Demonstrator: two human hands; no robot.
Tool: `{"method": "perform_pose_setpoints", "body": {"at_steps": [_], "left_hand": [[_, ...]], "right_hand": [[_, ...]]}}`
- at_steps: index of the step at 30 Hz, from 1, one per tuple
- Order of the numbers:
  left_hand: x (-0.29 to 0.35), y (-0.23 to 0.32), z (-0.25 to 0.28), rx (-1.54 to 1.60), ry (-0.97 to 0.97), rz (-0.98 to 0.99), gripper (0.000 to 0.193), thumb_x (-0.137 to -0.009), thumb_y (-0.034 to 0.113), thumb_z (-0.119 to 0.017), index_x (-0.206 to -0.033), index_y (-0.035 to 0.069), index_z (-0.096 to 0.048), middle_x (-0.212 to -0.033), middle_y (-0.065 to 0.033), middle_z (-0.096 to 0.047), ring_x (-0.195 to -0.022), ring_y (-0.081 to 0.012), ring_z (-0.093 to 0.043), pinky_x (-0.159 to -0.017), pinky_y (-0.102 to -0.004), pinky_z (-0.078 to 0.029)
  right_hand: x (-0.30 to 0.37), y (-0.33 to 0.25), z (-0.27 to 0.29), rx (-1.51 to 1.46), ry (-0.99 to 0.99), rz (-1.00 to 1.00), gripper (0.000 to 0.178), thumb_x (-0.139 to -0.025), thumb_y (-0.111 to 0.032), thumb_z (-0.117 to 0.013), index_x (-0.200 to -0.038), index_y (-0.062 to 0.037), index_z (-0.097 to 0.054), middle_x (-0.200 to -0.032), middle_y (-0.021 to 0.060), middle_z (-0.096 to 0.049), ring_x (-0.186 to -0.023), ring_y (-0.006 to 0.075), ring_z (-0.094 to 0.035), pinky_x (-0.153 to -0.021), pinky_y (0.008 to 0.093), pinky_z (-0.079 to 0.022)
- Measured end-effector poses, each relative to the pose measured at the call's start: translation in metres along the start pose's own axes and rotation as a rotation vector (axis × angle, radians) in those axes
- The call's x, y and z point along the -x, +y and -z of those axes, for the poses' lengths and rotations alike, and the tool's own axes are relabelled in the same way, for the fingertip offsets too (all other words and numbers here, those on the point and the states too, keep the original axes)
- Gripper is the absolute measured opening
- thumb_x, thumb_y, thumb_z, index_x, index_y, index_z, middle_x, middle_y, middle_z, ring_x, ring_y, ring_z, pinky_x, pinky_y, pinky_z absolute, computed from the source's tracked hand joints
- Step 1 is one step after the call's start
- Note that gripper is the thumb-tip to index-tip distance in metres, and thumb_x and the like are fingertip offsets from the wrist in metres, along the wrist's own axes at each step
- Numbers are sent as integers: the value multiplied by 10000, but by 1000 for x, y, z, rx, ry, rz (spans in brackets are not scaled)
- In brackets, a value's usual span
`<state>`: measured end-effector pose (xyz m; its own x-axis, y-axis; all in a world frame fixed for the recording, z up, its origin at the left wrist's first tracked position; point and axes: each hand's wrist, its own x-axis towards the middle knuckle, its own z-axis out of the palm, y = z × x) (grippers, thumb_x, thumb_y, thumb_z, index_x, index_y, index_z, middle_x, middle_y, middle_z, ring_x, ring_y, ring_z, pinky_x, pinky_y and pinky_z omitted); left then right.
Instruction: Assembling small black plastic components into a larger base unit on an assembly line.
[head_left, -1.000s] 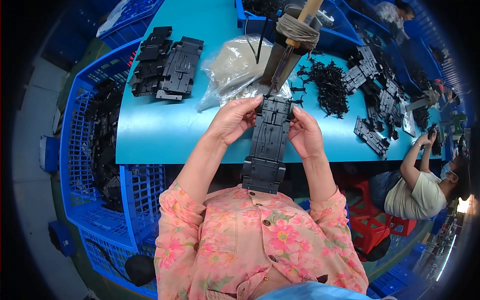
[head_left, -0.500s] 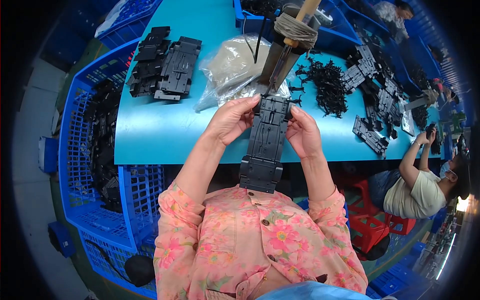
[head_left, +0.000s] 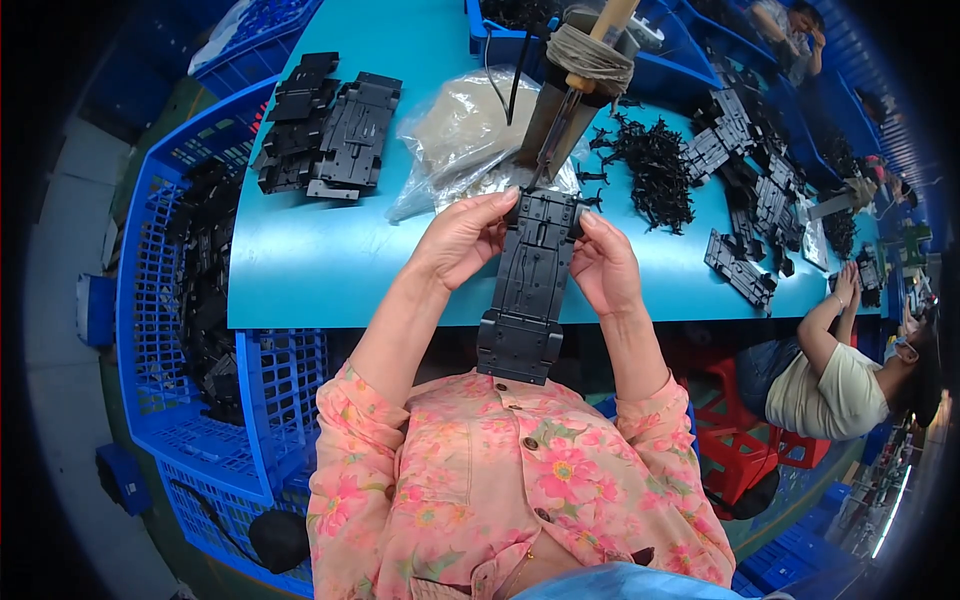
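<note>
A long black plastic chassis plate hangs over the table's front edge, its near end in front of my shirt. My left hand is closed on its far left corner, thumb on top. Gripping the far right corner is my right hand, fingers curled beneath. At the plate's far end, a thin metal rod slants down from a cord-wrapped stand with a wooden handle; whether its tip touches the plate I cannot tell. Behind my left hand lies a clear plastic bag with pale contents.
Stacked black plates lie on the teal table at left. Small black parts and more plates are heaped at right. A blue crate of black parts stands left. A co-worker sits right, near red stools.
My hands and the chassis plate stay almost still. The co-worker at the right has moved both hands slightly outward and lowered the head; another person at the far right has raised a hand.
</note>
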<state>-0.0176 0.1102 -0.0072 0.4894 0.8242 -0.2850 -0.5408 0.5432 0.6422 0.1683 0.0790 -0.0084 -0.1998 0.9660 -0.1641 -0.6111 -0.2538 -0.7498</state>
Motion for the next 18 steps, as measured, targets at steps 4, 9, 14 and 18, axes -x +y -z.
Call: {"method": "perform_pose_setpoints", "body": {"at_steps": [4,9,14,18], "left_hand": [[0,0,0,4,3,-2,200,-827,243,-573,-882,51,-589,-793,1,-604,-641,-53,-527,-612,-200,-445],[0,-1,1,8,5,-1,192,-828,236,-573,-886,54,-590,-792,1,-605,-638,-54,-530,-612,-201,-448],[0,-1,0,-4,11,4,197,-825,242,-576,-884,54,-591,-788,4,-607,-642,-54,-538,-616,-203,-455],[1,-1,1,9,5,3,203,-823,249,-579,-878,55,-594,-789,2,-610,-651,-55,-546,-624,-204,-459]], "right_hand": [[1,-2,-2,-15,-6,-11,189,-869,-176,-463,-916,-8,-537,-838,51,-582,-701,109,-540,-614,246,-431],[1,-1,-3,4,12,-20,189,-870,-177,-462,-912,-8,-537,-840,52,-583,-707,111,-542,-629,253,-440],[1,1,-2,10,4,-12,217,-861,-193,-459,-948,-15,-547,-859,53,-606,-711,90,-563,-573,164,-420],[1,0,-1,4,-3,-26,223,-862,-196,-458,-953,-13,-547,-864,58,-606,-713,96,-565,-582,178,-429]]}}
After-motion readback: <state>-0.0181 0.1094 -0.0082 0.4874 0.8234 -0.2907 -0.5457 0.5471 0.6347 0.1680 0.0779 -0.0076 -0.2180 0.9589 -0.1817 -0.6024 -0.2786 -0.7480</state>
